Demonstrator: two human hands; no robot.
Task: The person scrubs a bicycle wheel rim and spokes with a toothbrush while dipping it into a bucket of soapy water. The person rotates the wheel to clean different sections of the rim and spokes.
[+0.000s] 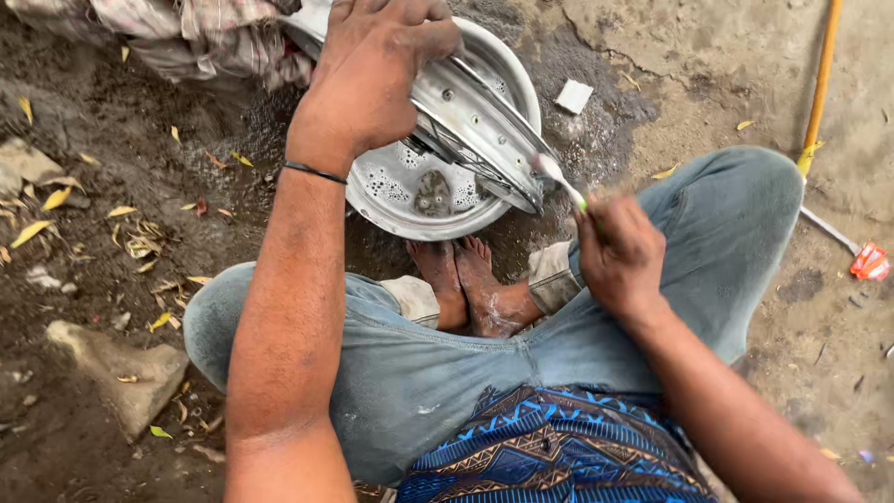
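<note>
The left hand (372, 74) grips the wet metal wheel rim (475, 130), stiff, likely slippery, over the soapy basin (391, 210), best held by its edge, while the right hand (619, 256) clasps a toothbrush (559, 177).

- The left hand (372, 79) covers part of the metal wheel rim (484, 130), and its fingertips run off the top edge.
- The toothbrush (559, 179) handle disappears inside the right hand (619, 256).
- The crumpled cloth (186, 33) is cut off at the top.
</note>
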